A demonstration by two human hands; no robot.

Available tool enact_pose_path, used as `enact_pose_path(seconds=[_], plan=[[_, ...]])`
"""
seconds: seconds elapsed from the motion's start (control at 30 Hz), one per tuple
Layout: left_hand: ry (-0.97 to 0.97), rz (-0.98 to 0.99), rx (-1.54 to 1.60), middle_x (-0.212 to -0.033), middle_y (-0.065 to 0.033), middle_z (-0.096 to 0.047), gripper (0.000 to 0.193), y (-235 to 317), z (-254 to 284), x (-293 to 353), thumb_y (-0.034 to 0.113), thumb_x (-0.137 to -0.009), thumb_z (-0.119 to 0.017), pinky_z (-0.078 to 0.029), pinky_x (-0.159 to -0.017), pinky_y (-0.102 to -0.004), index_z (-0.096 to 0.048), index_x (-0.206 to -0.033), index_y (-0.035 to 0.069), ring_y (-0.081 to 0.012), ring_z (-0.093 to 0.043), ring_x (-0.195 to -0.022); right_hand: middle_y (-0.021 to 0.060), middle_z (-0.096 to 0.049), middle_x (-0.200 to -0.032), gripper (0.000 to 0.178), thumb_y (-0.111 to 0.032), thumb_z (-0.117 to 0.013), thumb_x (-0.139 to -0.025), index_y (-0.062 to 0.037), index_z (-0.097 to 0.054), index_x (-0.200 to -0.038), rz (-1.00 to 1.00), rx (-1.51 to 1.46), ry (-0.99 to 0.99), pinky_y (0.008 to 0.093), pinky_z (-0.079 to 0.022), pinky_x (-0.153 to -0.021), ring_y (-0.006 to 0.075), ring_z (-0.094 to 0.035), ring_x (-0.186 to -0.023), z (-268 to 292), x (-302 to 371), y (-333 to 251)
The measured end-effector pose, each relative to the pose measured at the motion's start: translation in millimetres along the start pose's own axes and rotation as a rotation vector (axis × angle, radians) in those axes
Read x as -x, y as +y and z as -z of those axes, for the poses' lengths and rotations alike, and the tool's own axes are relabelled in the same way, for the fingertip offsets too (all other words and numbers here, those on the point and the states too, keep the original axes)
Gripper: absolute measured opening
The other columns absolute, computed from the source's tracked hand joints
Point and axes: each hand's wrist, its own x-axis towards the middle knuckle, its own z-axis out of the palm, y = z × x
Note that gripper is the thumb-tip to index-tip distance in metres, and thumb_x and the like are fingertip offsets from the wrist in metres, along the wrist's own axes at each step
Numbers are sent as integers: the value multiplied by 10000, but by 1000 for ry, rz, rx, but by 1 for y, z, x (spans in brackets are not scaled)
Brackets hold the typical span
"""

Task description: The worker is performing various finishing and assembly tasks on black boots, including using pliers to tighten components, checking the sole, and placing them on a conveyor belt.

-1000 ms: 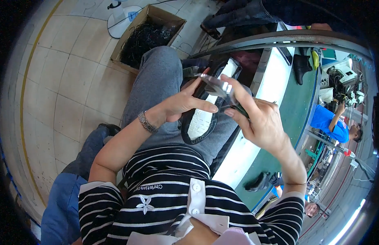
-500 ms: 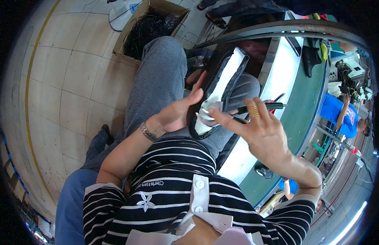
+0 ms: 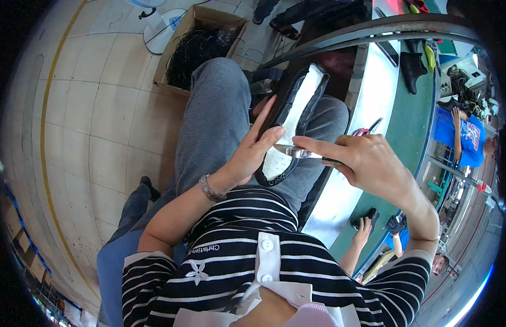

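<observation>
A black shoe (image 3: 290,103) rests over my lap, its underside turned up. Gathered black edges frame a long white sole area (image 3: 277,163). My left hand (image 3: 255,150) grips the shoe's near-left side, with the thumb lying on the white area. In my right hand (image 3: 367,161) is a pair of pincers (image 3: 303,153), with a silver head and dark handles mostly hidden by my fingers. My right index finger stretches along the tool. The head of the pincers sits over the shoe's underside, close to my left thumb.
A white ledge (image 3: 367,103) and green work surface (image 3: 400,131) run along my right. Red-handled scissors (image 3: 365,131) and a black boot (image 3: 412,71) lie there. A co-worker's hand (image 3: 363,231) holds a dark item. An open cardboard box (image 3: 231,52) of black strands stands on the floor.
My right hand has turned palm-down and its fingers have closed around the pincers. My left thumb has shifted onto the white area. A co-worker's hand has appeared over the green surface.
</observation>
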Motion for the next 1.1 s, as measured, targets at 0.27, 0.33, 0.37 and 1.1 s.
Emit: enact_pose_path(seconds=[0.27,0.33,0.37,1.1], plan=[[-139,119,51,-1509,-99,-203,884,6,12,-2,201,-908,-633,-297,-1102,-372,-8,-1533,223,-212,-300,-1352,47,-585,-588,689,-225,-634,-876,-264,-302,-1479,-106,-70,74,339,-411,-378,177,-512,-403,-32,-27,-1],[-151,62,61,-1498,-102,-220,911,10,14,-5,206,-893,-653,-302,-1099,-376,-4,-1533,223,-208,-312,-1343,40,-582,-580,684,-224,-633,-878,-268,-307,-1477,-59,76,130,330,-406,-372,172,-510,-397,-17,-22,-10],[-135,88,47,-1478,-103,-257,924,17,15,-6,202,-882,-666,-315,-1093,-382,-11,-1533,227,-203,-334,-1328,32,-578,-573,679,-223,-633,-880,-271,-312,-1476,-10,216,186,320,-401,-365,166,-508,-390,-8,-19,-15],[-94,244,-193,-1253,-107,-524,734,5,-2,31,188,-808,-758,-448,-982,-357,-346,-1405,76,-214,-526,-1142,34,-547,-662,662,-140,-523,-933,-416,-252,-1470,280,124,405,232,-451,-337,85,-524,-481,-42,0,-66]])
